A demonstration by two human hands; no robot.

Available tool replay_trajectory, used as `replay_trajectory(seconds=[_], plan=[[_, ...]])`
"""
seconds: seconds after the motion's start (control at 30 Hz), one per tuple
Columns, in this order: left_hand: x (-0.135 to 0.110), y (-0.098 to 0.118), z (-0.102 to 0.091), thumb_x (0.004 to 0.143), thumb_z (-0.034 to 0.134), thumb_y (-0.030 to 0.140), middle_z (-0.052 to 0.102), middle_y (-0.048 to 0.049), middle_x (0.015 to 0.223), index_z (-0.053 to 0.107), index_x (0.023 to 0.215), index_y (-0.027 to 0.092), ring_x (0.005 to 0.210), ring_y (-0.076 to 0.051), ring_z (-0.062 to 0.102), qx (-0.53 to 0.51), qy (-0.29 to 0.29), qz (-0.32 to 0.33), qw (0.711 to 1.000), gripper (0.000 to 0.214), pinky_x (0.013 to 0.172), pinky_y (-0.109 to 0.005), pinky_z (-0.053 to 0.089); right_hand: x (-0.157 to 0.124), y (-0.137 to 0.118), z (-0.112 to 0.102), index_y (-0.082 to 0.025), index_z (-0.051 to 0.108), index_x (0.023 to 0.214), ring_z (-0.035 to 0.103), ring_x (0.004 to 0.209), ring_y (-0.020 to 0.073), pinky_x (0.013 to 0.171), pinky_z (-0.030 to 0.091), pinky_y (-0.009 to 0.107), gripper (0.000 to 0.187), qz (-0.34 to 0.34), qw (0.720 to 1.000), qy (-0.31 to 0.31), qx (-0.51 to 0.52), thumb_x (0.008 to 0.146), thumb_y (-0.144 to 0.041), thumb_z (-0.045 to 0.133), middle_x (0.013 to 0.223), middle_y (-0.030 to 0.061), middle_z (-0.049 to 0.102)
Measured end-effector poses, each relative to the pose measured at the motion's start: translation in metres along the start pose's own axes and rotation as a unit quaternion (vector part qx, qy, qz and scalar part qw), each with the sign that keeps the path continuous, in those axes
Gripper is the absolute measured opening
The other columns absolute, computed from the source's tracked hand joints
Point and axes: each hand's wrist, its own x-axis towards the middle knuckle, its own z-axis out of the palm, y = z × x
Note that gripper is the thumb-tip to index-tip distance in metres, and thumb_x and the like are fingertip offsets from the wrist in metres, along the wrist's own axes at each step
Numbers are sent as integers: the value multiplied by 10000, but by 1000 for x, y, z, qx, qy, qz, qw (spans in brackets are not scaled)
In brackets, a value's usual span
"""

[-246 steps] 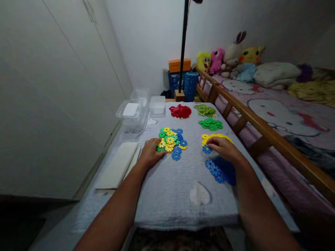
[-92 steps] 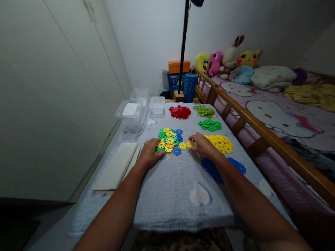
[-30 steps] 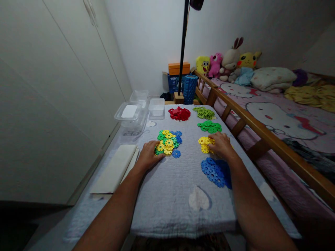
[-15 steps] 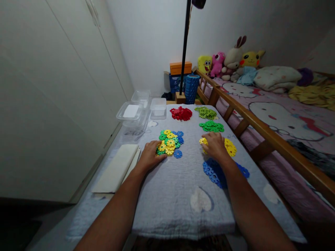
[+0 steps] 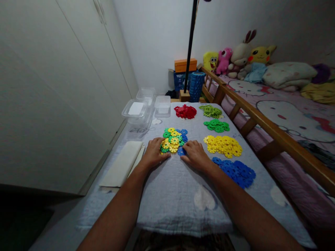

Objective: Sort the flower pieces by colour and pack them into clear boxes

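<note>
A mixed pile of yellow, green and blue flower-shaped plastic discs [image 5: 174, 141] lies mid-table. Against its left edge rests my left hand [image 5: 154, 152], open, the thumb apart from the curved fingers. My right hand [image 5: 195, 154] is at the pile's lower right, thumb and fingers closed round the edge of a blue flower-shaped disc [image 5: 180, 151]. On the right side are single-colour piles: yellow discs [image 5: 223, 145], blue discs [image 5: 237, 171], green discs [image 5: 216, 125] and light green discs [image 5: 210, 111]. Red discs [image 5: 185, 111] lie at the back.
Clear plastic containers [image 5: 134, 108] stand at the back left, with a folded cream cloth or folder [image 5: 123, 164] nearer me. A black pole [image 5: 190, 45] on a wooden block rises behind the table. The wooden bed rail [image 5: 251, 108] runs along the right.
My right hand has left the yellow pile and moved left to the blue disc beside the mixed pile. My left hand stays by that pile. The view has shifted slightly.
</note>
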Motion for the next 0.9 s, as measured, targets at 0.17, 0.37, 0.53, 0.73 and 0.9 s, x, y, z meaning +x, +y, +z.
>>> replay_trajectory(seconds=[0.17,0.37,0.53,0.73,0.9], plan=[[-2,-4,2,716,838,443,600,-112,1301,554,1357,230,1218,-318,552,40,22,-41,998,732,1050,-446,426,1,0,1,-174,699,1145,508,1127,300,964,385,412,323,1,1000,0,4,916,-400,673,1220,133,641],[-3,-3,5,737,807,499,622,-107,1260,572,1351,244,1175,-320,576,69,12,-67,995,705,1005,-438,446,-5,12,-9,-169,725,1121,535,1101,285,976,388,401,322,-14,999,8,30,873,-372,708,1167,127,663],[-1,0,5,768,777,467,633,-116,1265,590,1329,233,1181,-326,575,72,8,-59,996,636,1008,-452,449,-27,63,-42,-182,738,1139,596,1068,277,968,422,401,329,10,997,33,64,859,-353,710,1117,119,705],[1,-1,6,778,766,475,633,-110,1249,589,1314,229,1158,-307,589,61,1,-50,997,616,1013,-437,457,-83,123,-65,-187,751,1126,667,1027,280,933,482,400,336,54,995,1,84,832,-338,689,1078,107,758],[0,-3,6,779,762,455,631,-107,1266,588,1304,229,1174,-305,589,39,10,-39,998,597,1021,-440,464,-119,132,-60,-215,750,1148,662,1065,285,957,492,415,351,72,994,-25,83,837,-364,686,1121,104,752]])
